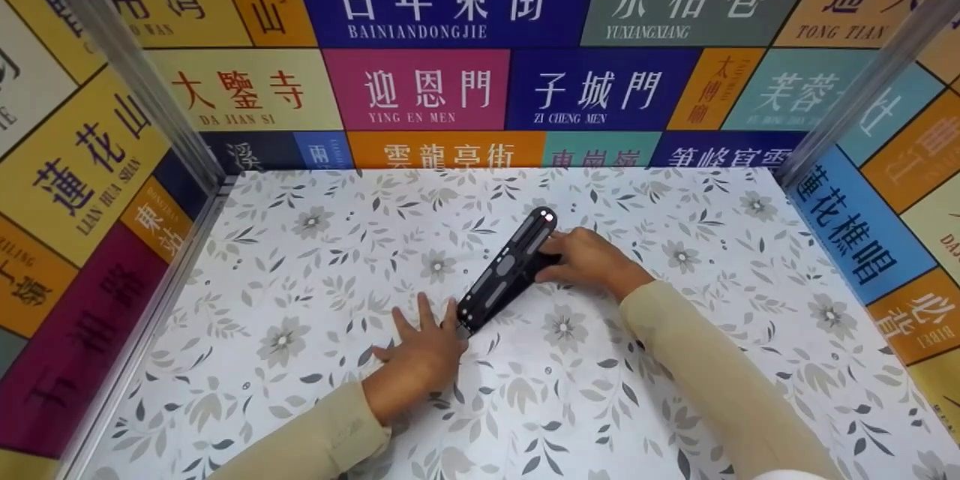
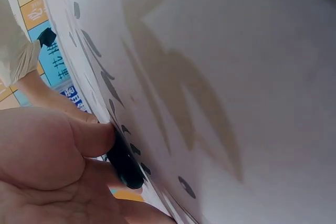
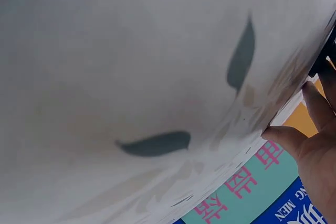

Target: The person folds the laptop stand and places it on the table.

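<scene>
1. From the head view, you are looking down at a long black tool (image 1: 504, 265). It is sitting on a slant between your hands, near the middle of the flowery white counter (image 1: 255, 300). You cannot be telling from here whether all of it is touching down. Behind it, a wall of bright signs (image 1: 424, 90) is standing.
2. Your left hand (image 1: 421, 354) is resting low with its fingers spread wide and mostly straight. Its thumb and pointing finger are sitting beside the tool's near end.
3. Your right hand (image 1: 589, 259) is pinching a dark part at the tool's side, close to the far end.
4. From the left wrist view, you are seeing your palm and thumb up close, with the tool's dark end showing right by the thumb. The fingers are not wrapping around it.
5. From the right wrist view, you are seeing only a bit of black at the edge, by your top finger. The grip is mostly hiding there.
6. The tool is looking hard, stiff, smooth and fairly light, so it may be slipping easily. The side part near the far end is looking best for pinching, and the near end for steadying.
</scene>
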